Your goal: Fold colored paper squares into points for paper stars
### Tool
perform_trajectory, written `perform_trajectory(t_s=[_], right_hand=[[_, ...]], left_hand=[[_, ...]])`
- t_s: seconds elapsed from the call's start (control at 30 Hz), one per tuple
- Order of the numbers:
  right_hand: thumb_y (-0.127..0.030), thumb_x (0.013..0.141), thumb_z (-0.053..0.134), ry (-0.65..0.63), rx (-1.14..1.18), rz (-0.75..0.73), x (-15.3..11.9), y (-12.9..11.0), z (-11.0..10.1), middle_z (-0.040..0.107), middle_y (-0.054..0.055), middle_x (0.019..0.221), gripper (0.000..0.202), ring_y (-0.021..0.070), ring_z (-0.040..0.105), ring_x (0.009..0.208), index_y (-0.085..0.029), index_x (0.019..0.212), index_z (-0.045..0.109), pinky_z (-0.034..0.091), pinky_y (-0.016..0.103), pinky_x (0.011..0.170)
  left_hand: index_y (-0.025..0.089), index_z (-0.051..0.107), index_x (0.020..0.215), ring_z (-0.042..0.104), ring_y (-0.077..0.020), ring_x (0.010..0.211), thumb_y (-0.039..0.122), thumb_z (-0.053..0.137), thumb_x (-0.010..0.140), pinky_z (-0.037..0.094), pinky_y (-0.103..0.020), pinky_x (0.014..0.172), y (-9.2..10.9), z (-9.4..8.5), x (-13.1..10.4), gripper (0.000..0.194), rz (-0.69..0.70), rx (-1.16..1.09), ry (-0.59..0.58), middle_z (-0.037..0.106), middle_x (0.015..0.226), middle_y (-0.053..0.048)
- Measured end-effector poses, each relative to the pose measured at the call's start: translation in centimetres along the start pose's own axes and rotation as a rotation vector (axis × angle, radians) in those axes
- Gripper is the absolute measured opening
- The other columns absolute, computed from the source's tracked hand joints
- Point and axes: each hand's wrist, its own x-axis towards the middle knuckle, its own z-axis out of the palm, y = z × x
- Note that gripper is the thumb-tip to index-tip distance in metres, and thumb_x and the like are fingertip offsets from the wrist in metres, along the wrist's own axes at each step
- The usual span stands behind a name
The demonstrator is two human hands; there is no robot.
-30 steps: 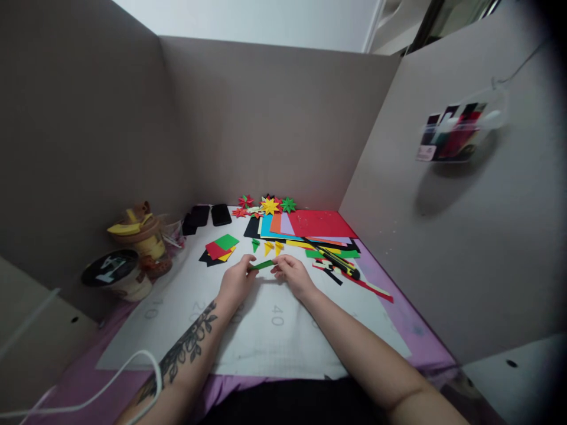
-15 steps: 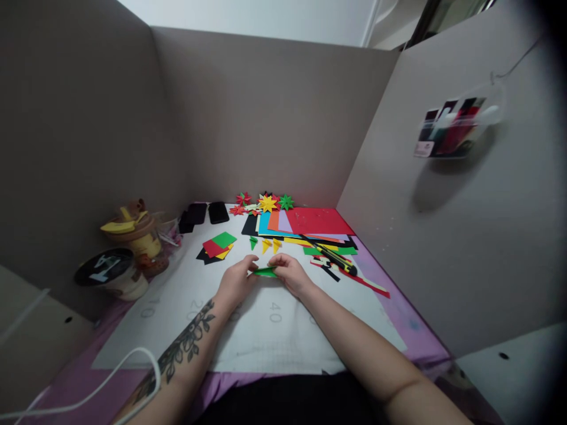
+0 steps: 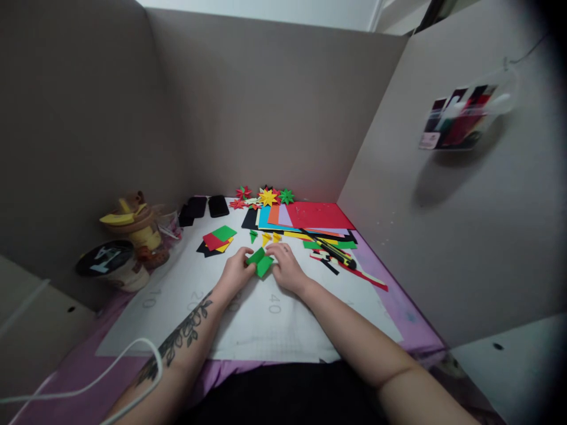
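A creased green paper square [image 3: 260, 263], partly unfolded, is between my hands above the white mat [image 3: 252, 336]. My left hand [image 3: 238, 270] pinches its left edge between thumb and fingers. On the other side, my right hand [image 3: 286, 267] has its fingers closed on the right edge. Just beyond lie a small folded green piece [image 3: 253, 236] and two small folded yellow pieces [image 3: 266, 239]. Left of these is a fanned stack of red, green, yellow and black paper squares [image 3: 217, 241].
Several paper stars [image 3: 268, 197] stand along the back wall. Large coloured sheets [image 3: 319, 216] lie in front of them. A yellow-black cutter [image 3: 341, 256] rests among paper strips at the right. Cups and pots [image 3: 133, 227] stand at the left, and a white cable [image 3: 153, 354] crosses my left forearm.
The green paper has been opened from a flat, narrow fold into a creased square facing up. Both hands have turned slightly with it. The camera view has shifted a little.
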Motion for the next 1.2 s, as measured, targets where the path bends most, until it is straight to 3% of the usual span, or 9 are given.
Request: perform_trajectory(t_s=[0.1,0.23,0.3,0.4,0.5,0.6,0.7,1.2], right_hand=[[0.000,0.067,0.050,-0.150,-0.211,-0.189,-0.2,-0.5,0.1,0.057,0.008,0.114,0.037,0.0247,0.044,0.107,-0.022,0.095,0.062,0.035,0.042,0.095],[-0.007,0.078,0.049,-0.240,-0.199,-0.186,-0.2,0.0,0.4,0.061,0.007,0.089,0.019,0.0208,0.051,0.089,-0.021,0.081,0.061,0.042,0.034,0.082],[-0.007,0.079,0.049,-0.274,-0.170,-0.174,-0.1,0.5,0.4,0.060,0.005,0.079,0.019,0.0192,0.052,0.082,-0.021,0.075,0.060,0.043,0.032,0.078],[-0.006,0.078,0.052,-0.311,-0.140,-0.174,-0.1,1.1,0.0,0.061,0.003,0.075,0.019,0.0179,0.054,0.078,-0.021,0.071,0.060,0.043,0.031,0.077],[-0.005,0.076,0.053,-0.338,-0.107,-0.160,-0.1,1.4,-0.7,0.063,0.002,0.074,0.020,0.0175,0.056,0.078,-0.022,0.071,0.062,0.044,0.030,0.078],[-0.004,0.073,0.055,-0.347,-0.075,-0.130,-0.1,1.6,-1.3,0.066,0.001,0.076,0.021,0.0174,0.058,0.079,-0.022,0.073,0.065,0.045,0.030,0.077],[-0.006,0.074,0.058,-0.330,-0.057,-0.087,0.0,1.8,-1.7,0.066,0.002,0.079,0.018,0.0172,0.058,0.080,-0.021,0.074,0.067,0.045,0.030,0.078],[-0.011,0.078,0.055,-0.202,-0.187,0.119,0.4,2.1,0.6,0.054,0.002,0.078,0.013,0.0151,0.052,0.078,-0.017,0.068,0.062,0.041,0.027,0.074]], left_hand=[[0.017,0.054,0.103,0.055,-0.0137,0.054,0.021,0.053,0.071,0.037,-0.022,0.050,-0.3,0.0,0.1,0.032,-0.038,-0.004,0.023,0.058,0.059,0.004],[0.016,0.053,0.108,0.057,-0.0141,0.053,0.020,0.052,0.073,0.041,-0.022,0.050,-0.1,-0.4,-0.2,0.035,-0.047,-0.011,-0.003,0.062,0.062,0.002],[0.017,0.053,0.114,0.061,-0.0154,0.063,0.017,0.052,0.074,0.046,-0.025,0.059,0.1,-0.8,-0.5,0.040,-0.033,-0.003,0.001,0.067,0.077,-0.002],[0.023,0.062,0.110,0.057,-0.0221,0.101,0.012,0.052,0.075,0.044,-0.035,0.088,0.3,-1.5,-1.0,0.038,0.144,0.130,0.008,0.062,0.113,-0.008],[0.027,0.073,0.087,0.043,-0.0273,0.120,0.009,0.053,0.076,0.032,-0.043,0.101,0.4,-1.7,-1.4,0.028,0.354,0.281,-0.092,0.062,0.118,-0.005],[0.029,0.074,0.081,0.051,-0.0252,0.108,0.013,0.055,0.079,0.035,-0.040,0.099,0.4,-1.7,-1.8,0.025,0.413,0.230,-0.263,0.070,0.098,-0.004],[0.028,0.074,0.089,0.056,-0.0230,0.097,0.015,0.051,0.080,0.040,-0.035,0.092,0.5,-1.7,-2.2,0.028,0.389,0.170,-0.354,0.070,0.096,-0.005],[0.029,0.075,0.088,0.056,-0.0239,0.097,0.015,0.049,0.074,0.040,-0.033,0.088,0.8,-1.8,-2.6,0.033,0.269,0.070,-0.334,0.070,0.095,-0.004]])
